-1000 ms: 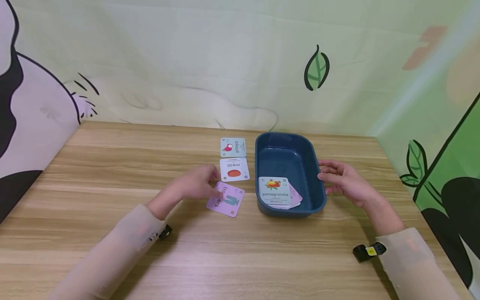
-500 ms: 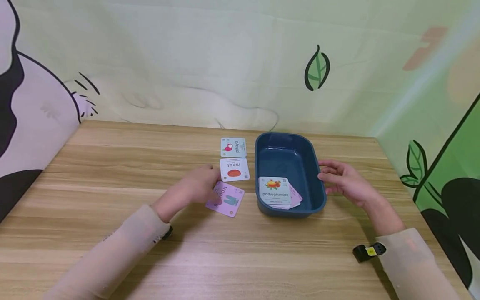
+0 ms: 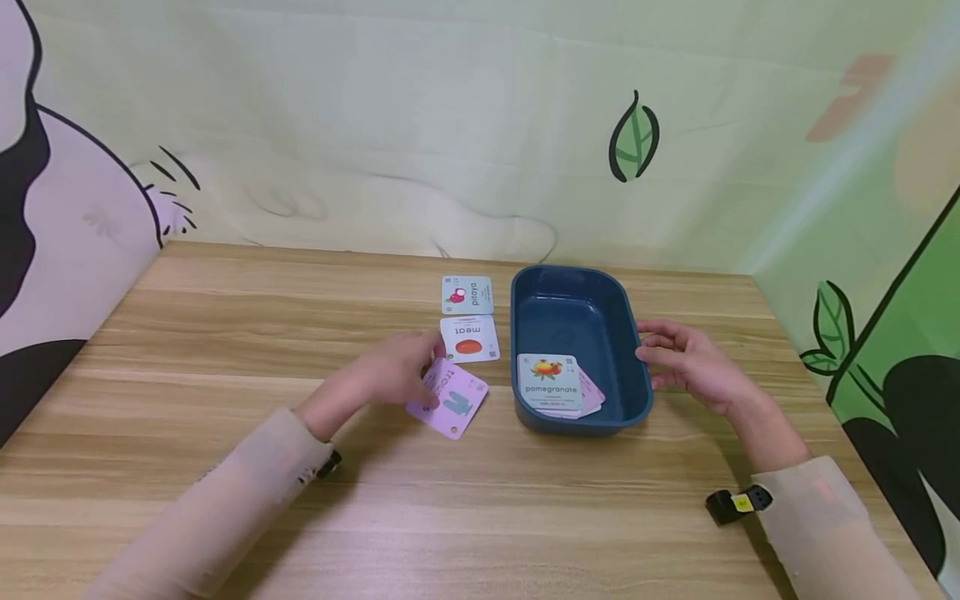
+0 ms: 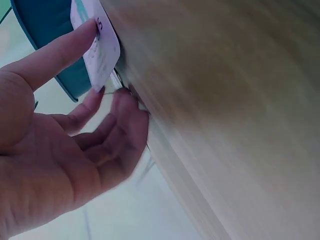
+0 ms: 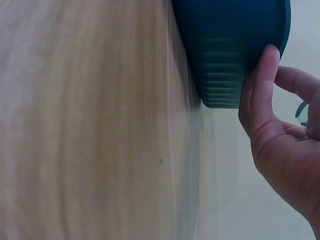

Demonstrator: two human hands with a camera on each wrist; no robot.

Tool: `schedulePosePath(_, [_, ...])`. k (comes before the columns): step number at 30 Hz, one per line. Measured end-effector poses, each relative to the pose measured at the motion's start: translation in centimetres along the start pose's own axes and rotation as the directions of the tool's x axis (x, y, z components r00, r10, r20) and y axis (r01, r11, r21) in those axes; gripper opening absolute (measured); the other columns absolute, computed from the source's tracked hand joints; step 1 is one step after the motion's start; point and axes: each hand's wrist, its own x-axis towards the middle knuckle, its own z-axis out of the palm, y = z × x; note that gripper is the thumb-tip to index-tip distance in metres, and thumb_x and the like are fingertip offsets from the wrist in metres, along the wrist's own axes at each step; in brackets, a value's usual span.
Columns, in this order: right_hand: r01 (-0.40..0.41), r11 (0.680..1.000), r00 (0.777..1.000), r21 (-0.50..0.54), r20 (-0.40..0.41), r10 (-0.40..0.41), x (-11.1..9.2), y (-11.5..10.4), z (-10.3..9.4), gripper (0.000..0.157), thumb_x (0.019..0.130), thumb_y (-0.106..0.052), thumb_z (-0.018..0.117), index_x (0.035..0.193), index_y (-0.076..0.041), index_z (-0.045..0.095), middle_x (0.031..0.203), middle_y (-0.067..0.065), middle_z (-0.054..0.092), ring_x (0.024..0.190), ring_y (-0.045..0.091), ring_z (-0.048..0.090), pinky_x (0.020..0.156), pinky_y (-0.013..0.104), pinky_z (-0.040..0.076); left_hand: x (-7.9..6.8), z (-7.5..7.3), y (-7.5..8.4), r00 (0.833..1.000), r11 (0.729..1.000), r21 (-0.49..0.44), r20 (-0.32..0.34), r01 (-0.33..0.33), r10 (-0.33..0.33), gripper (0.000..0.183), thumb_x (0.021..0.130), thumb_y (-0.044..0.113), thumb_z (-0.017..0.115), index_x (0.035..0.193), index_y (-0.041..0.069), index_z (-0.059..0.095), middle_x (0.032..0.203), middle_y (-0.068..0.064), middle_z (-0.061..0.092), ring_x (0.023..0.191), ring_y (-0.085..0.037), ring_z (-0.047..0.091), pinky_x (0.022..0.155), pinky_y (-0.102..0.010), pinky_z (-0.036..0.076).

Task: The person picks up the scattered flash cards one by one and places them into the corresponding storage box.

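My left hand (image 3: 397,367) pinches the purple trousers card (image 3: 457,402) by its left side. In the left wrist view, the thumb (image 4: 60,52) lies on the card's face (image 4: 102,57) and a fingertip meets its edge; the card is tilted up off the table. Just beyond lie a white meat card (image 3: 474,346) and a pale blue pitaya card (image 3: 474,296). A dark blue bin (image 3: 639,392) holds a pomegranate card (image 3: 547,398) atop other, partly covered cards. My right hand (image 3: 693,362) rests its fingertips against the bin's right wall, fingers fairly straight.
The wooden table (image 3: 525,517) ends at a printed cloth backdrop (image 3: 375,150) with a leaf drawing. Another printed panel (image 3: 885,275) stands along the right side. The bin sits right of the loose cards, near the far edge.
The trousers card has turned slightly and shifted a little left, its edge rising as my left hand takes hold of it. My right hand and the bin have stayed put.
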Motion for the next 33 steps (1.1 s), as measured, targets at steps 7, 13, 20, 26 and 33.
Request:
schedulePosePath(7, [-0.009,1.0,1.0,-0.003,0.0,0.009,0.0,0.0,0.0,0.06,0.104,-0.01,0.058,0.152,0.011,0.029,0.117,0.014,0.052,0.092,0.013,0.062,0.071,0.028,0.059,0.1,-0.3,-0.5,0.999,0.994,-0.113,0.038,-0.01,0.015,0.048,0.079,-0.005,0.079,0.117,0.006,0.052,0.092,-0.01,0.063,0.081,-0.023,0.059,0.068,-0.032,0.051])
schedulePosePath(13, [-0.013,1.0,1.0,0.008,0.002,0.013,0.0,0.0,0.0,0.06,0.104,-0.011,0.058,0.152,0.011,0.029,0.115,0.013,0.052,0.092,0.013,0.063,0.071,0.028,0.059,-0.1,-0.5,-0.7,0.998,0.99,-0.141,0.05,-0.027,0.035,0.049,0.081,-0.005,0.079,0.118,0.009,0.051,0.092,-0.01,0.064,0.08,-0.023,0.059,0.067,-0.033,0.051])
schedulePosePath(20, [-0.007,1.0,1.0,0.005,0.006,0.007,0.0,-0.1,0.0,0.06,0.105,-0.011,0.058,0.152,0.012,0.029,0.116,0.013,0.052,0.093,0.013,0.062,0.07,0.028,0.059,-0.2,-0.9,-1.0,0.997,0.982,-0.185,0.068,-0.035,0.048,0.048,0.083,-0.007,0.077,0.12,0.008,0.052,0.098,-0.013,0.064,0.085,-0.025,0.061,0.07,-0.032,0.053])
schedulePosePath(26, [-0.014,1.0,1.0,0.005,0.005,0.014,0.0,0.0,0.0,0.06,0.104,-0.011,0.058,0.152,0.012,0.029,0.116,0.015,0.051,0.093,0.014,0.062,0.07,0.028,0.059,-0.4,-1.4,-1.4,0.995,0.959,-0.28,0.079,-0.032,0.057,0.046,0.086,-0.011,0.072,0.124,0.007,0.054,0.105,-0.015,0.061,0.091,-0.028,0.06,0.069,-0.032,0.054])
schedulePosePath(33, [-0.001,1.0,1.0,0.013,0.01,0.001,0.0,-0.1,0.0,0.062,0.104,-0.01,0.058,0.153,0.012,0.027,0.116,0.014,0.051,0.094,0.014,0.062,0.069,0.029,0.059,-0.6,-1.8,-2.2,0.992,0.884,-0.464,0.086,-0.045,0.096,0.047,0.086,-0.014,0.07,0.126,0.004,0.051,0.107,-0.02,0.059,0.09,-0.03,0.064,0.066,-0.036,0.059])
